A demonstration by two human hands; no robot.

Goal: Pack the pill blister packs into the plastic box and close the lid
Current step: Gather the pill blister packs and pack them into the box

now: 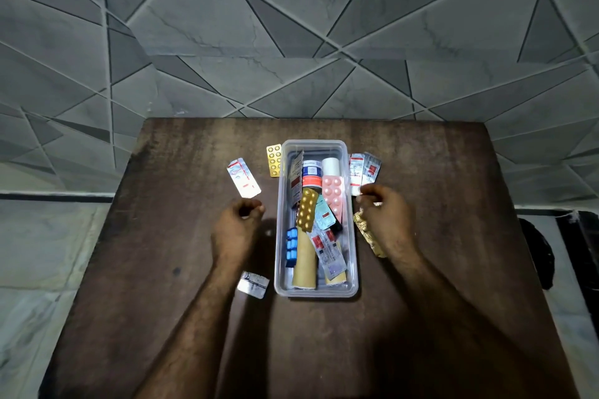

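Brown table (168,236): loose blister packs (243,177) flanking box (316,291)

Clear, glossy plastic box (316,291) on a dark, worn, matt wooden worktop (421,172). Shiny silver foil strip (243,177) catches the light, crinkled gold foil pack (368,233) glints, and behind, smooth grey marble-look wall tiles (291,26).

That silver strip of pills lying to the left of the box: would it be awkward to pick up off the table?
Probably a little. The silver blister pack lies flat on the wooden table, so fingers likely have to lift an edge first. It looks thin and light, so a nudge would probably slide it. Its glare suggests smooth foil, perhaps slippery.
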